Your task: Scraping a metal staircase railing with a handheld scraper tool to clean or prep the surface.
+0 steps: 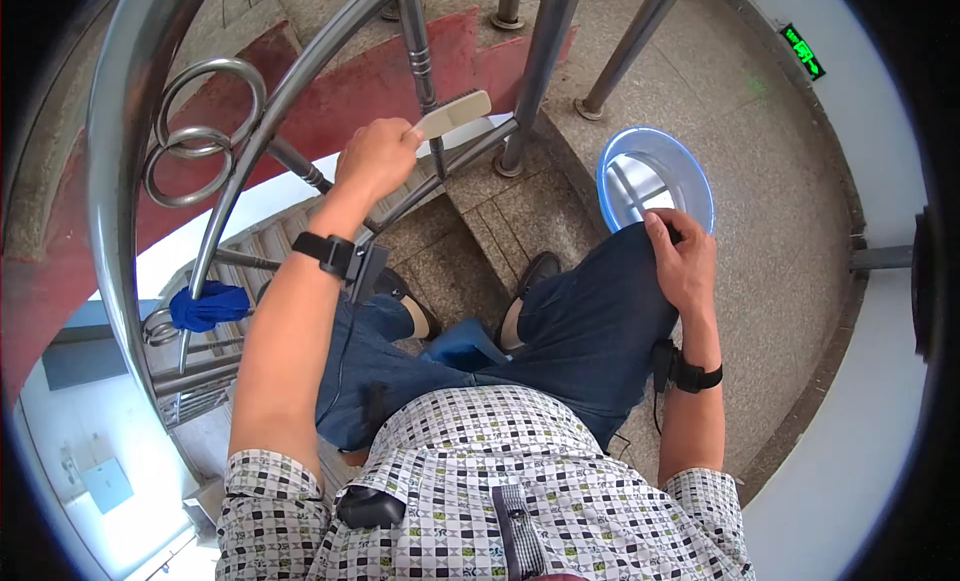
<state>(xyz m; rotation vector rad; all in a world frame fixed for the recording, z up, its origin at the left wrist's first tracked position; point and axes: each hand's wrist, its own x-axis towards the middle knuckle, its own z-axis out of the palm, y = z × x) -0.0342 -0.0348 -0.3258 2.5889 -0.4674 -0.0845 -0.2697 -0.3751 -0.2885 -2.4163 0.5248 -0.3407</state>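
My left hand is closed around one end of a brush with a flat cream back. The brush lies against a thin upright of the metal stair railing, with a little of its dark bristles showing along the far edge. My right hand rests on my right knee, in dark blue jeans. Its thumb and index fingertips come together, the other fingers are curled, and I see nothing between them. Beyond that knee stands a clear, blue-rimmed basin with liquid in it.
A blue cloth hangs on the railing at the left. Under me a blue seat shows between my legs. Stone steps lie ahead of my feet, and a stairwell drops beyond the railing. A green lit sign is on the right wall.
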